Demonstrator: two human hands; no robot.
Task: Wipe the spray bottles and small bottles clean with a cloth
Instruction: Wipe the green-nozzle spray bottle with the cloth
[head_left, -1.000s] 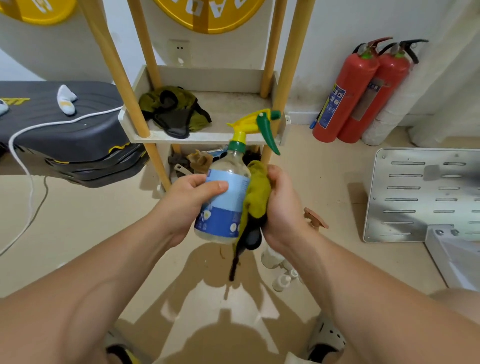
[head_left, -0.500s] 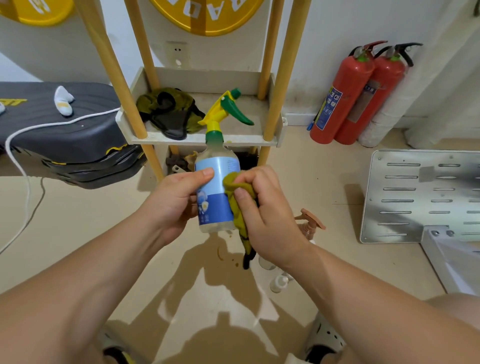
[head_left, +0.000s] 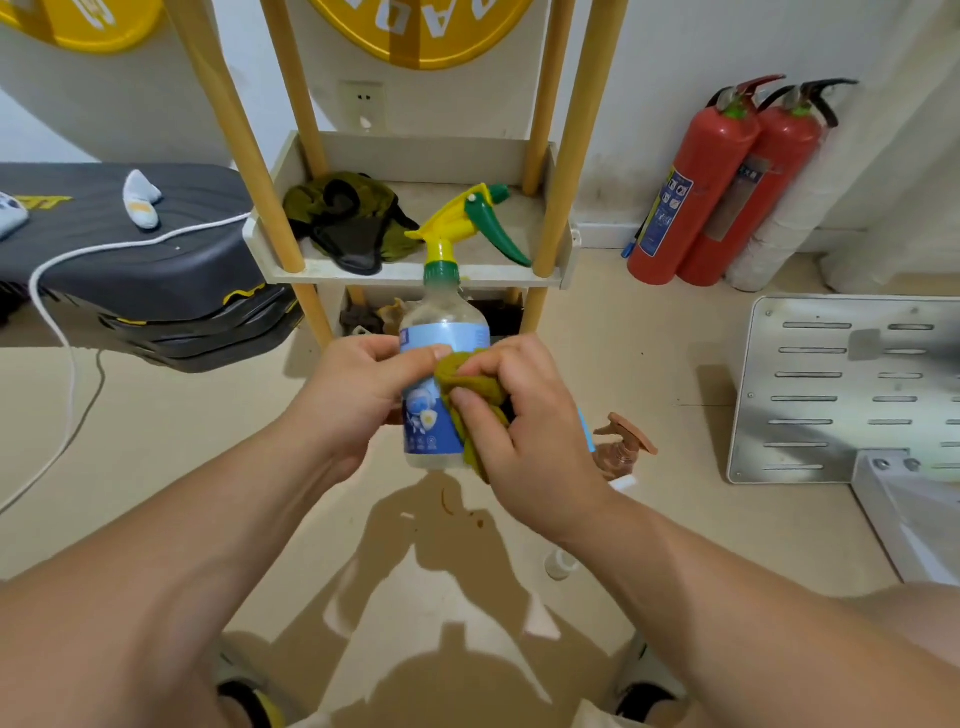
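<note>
Head view: clear blue-labelled plastic spray bottle (head_left: 431, 415), held in the air before the wooden shelf (head_left: 415, 276)'s front edge.
Left hand (head_left: 353, 395): fingers grip the bottle.
Right hand (head_left: 530, 431): fingers pinch bunched olive cloth (head_left: 470, 371) against it.
Wiping: best to turn the bottle under the cloth.

Two red fire extinguishers (head_left: 693, 197) stand right of the shelf (head_left: 498, 281).

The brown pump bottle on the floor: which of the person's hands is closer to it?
Right. The right hand, pressing the cloth against the spray bottle, sits just beside the brown pump bottle; the left hand grips the spray bottle's far side.
</note>
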